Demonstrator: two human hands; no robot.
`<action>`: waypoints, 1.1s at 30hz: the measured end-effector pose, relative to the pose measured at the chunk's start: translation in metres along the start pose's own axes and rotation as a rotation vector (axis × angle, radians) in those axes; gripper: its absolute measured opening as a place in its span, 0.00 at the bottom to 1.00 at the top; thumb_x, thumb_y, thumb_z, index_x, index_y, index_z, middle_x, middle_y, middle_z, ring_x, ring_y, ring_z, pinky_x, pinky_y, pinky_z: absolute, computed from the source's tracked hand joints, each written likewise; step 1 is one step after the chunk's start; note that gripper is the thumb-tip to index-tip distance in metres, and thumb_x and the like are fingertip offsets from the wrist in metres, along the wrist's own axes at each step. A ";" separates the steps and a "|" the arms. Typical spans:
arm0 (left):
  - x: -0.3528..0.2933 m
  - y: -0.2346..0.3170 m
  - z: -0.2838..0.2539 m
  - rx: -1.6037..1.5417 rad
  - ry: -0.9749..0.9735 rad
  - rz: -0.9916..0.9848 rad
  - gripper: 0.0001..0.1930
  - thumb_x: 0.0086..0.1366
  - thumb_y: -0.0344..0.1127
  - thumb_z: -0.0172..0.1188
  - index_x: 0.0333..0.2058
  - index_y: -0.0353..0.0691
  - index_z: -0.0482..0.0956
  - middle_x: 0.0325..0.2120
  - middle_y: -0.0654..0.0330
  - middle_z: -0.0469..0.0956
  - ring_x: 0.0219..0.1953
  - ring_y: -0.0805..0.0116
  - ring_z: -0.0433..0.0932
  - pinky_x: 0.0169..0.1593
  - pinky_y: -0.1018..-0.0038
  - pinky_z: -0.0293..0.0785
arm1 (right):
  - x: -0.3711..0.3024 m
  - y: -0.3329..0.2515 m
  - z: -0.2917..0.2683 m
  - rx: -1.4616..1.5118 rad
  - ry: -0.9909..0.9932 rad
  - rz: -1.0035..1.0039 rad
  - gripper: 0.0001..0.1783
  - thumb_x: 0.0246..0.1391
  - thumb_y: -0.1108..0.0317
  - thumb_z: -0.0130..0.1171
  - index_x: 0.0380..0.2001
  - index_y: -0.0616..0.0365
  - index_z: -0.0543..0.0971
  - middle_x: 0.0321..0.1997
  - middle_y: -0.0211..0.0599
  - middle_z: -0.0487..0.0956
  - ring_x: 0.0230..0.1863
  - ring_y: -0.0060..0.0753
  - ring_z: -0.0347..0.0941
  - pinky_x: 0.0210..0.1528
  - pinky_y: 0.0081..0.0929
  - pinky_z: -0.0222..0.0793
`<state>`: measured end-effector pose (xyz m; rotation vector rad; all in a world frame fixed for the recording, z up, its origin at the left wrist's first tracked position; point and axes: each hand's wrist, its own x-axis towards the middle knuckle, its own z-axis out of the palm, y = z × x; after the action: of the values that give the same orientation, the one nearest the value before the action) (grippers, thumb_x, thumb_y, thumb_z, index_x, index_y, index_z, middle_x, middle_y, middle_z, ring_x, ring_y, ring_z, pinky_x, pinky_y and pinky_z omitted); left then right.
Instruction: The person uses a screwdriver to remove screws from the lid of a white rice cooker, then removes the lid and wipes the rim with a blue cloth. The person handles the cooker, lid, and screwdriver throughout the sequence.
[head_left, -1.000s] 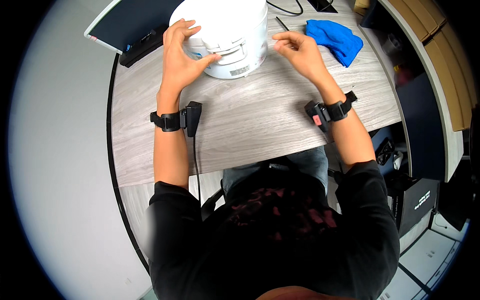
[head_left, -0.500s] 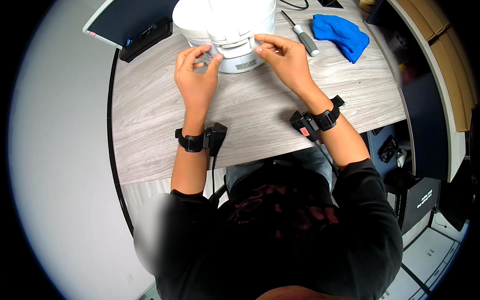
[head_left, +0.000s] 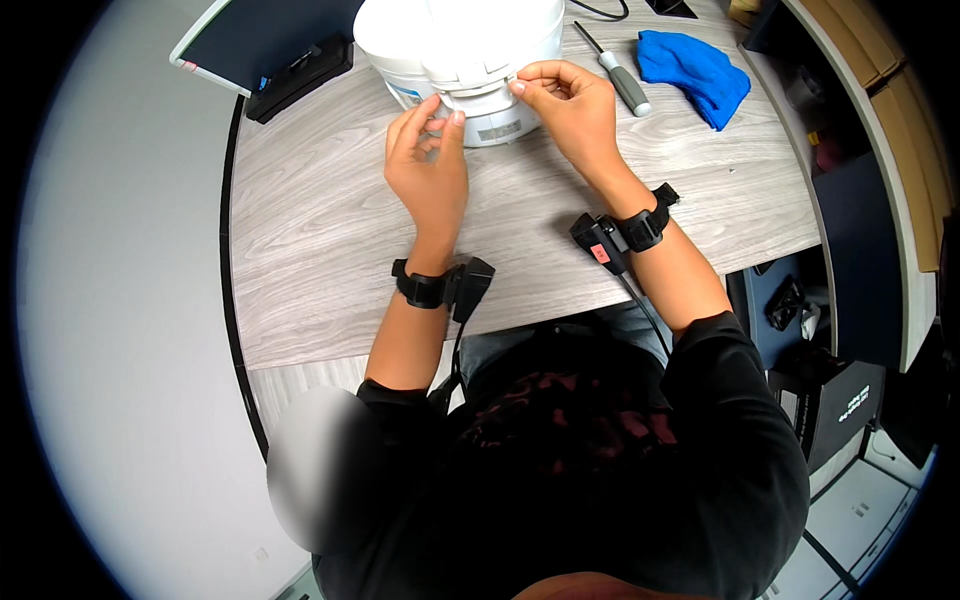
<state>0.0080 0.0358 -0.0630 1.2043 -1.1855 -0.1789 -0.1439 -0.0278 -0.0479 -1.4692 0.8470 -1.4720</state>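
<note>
At the far edge of the view stands a white rounded plastic appliance (head_left: 405,50), tub-like, with a protruding white front piece (head_left: 480,100) and a grey label below it. My right hand (head_left: 572,105) is at the right end of that piece, thumb and index finger pinched at its edge; the exact spot they grip is partly hidden. By the left end is my left hand (head_left: 428,165), its thumb and index tips apart and close to the piece, the other fingers loosely curled. Whether the left fingertips touch it I cannot tell.
Right of the appliance lie a grey-handled screwdriver (head_left: 626,88) and a crumpled blue cloth (head_left: 695,75) on the wood-grain table (head_left: 320,240). A monitor (head_left: 260,45) stands at the back left. Shelves with cardboard boxes (head_left: 905,130) line the right side.
My left hand has moved right and slightly down. The right thumb and index finger have come closer together. The appliance, screwdriver and cloth appear slightly farther right in the view.
</note>
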 end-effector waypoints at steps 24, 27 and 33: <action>0.003 -0.001 0.019 -0.250 0.171 -0.130 0.10 0.64 0.25 0.65 0.44 0.30 0.80 0.35 0.58 0.81 0.36 0.76 0.79 0.38 0.80 0.78 | 0.005 0.006 -0.004 0.121 -0.053 0.023 0.06 0.54 0.75 0.69 0.34 0.65 0.84 0.31 0.34 0.85 0.33 0.16 0.78 0.37 0.14 0.74; 0.005 -0.002 0.016 -0.247 0.164 -0.171 0.09 0.64 0.25 0.65 0.43 0.30 0.80 0.34 0.58 0.81 0.35 0.75 0.79 0.40 0.80 0.78 | 0.004 0.009 -0.005 0.126 -0.057 0.007 0.06 0.54 0.75 0.69 0.35 0.65 0.84 0.31 0.33 0.85 0.32 0.16 0.78 0.37 0.14 0.74; 0.010 -0.015 0.008 -0.281 0.090 -0.239 0.08 0.62 0.25 0.68 0.40 0.31 0.82 0.35 0.59 0.81 0.39 0.73 0.77 0.47 0.76 0.75 | 0.005 0.009 -0.008 0.119 -0.072 0.013 0.07 0.54 0.74 0.69 0.35 0.66 0.85 0.31 0.33 0.84 0.33 0.15 0.77 0.37 0.14 0.74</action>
<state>0.0134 0.0180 -0.0698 1.0896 -0.9020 -0.4507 -0.1505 -0.0364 -0.0547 -1.4167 0.7121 -1.4260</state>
